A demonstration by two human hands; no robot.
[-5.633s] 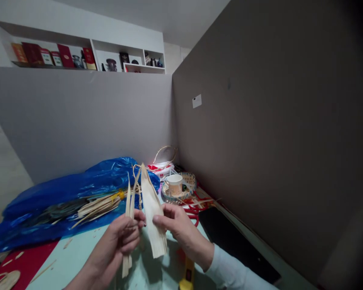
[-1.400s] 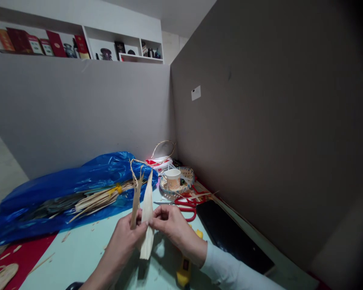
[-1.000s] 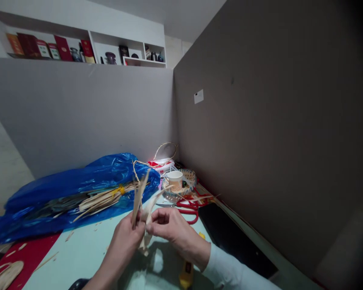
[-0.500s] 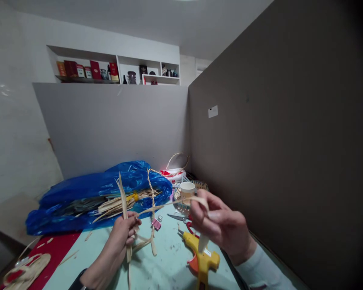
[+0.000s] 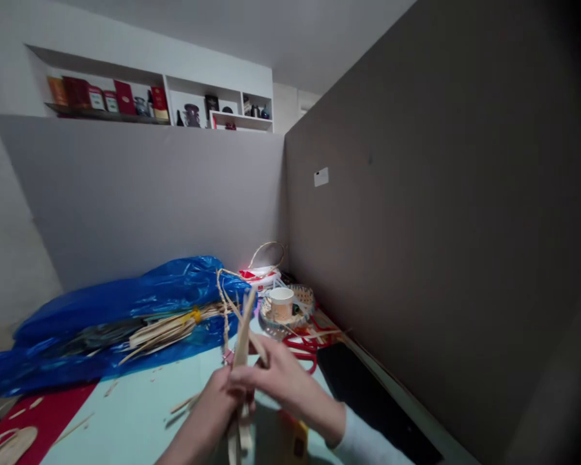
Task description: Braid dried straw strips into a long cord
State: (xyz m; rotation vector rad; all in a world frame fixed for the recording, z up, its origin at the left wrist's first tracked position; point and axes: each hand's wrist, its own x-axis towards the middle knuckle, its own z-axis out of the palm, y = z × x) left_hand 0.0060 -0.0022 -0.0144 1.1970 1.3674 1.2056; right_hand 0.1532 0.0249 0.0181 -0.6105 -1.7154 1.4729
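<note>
Both my hands are together over the near part of the table. My left hand [image 5: 217,399] is closed around the lower part of some pale dried plant strips [image 5: 243,336], which stand nearly upright. My right hand [image 5: 288,380] presses against them, its thumb lying across the strips and its fingers pinching a strip. Just behind the hands, a thin braided cord [image 5: 225,313] of the same material curves up, with a pink binder clip [image 5: 228,356] on it. A yellow glue gun [image 5: 297,434] shows in part beneath my right wrist.
A blue plastic bag [image 5: 145,284] holds a bundle of dried strips [image 5: 167,332] at the left back. A cup [image 5: 281,305] stands in a woven tray [image 5: 266,325]. Red-handled scissors [image 5: 303,352] and a black flat object [image 5: 363,394] lie at right. Grey partitions [image 5: 184,187] border the table.
My right hand has moved left and down to meet the left, bringing its strip to the upright ones. My left hand has shifted right. The view has turned a little to the right.
</note>
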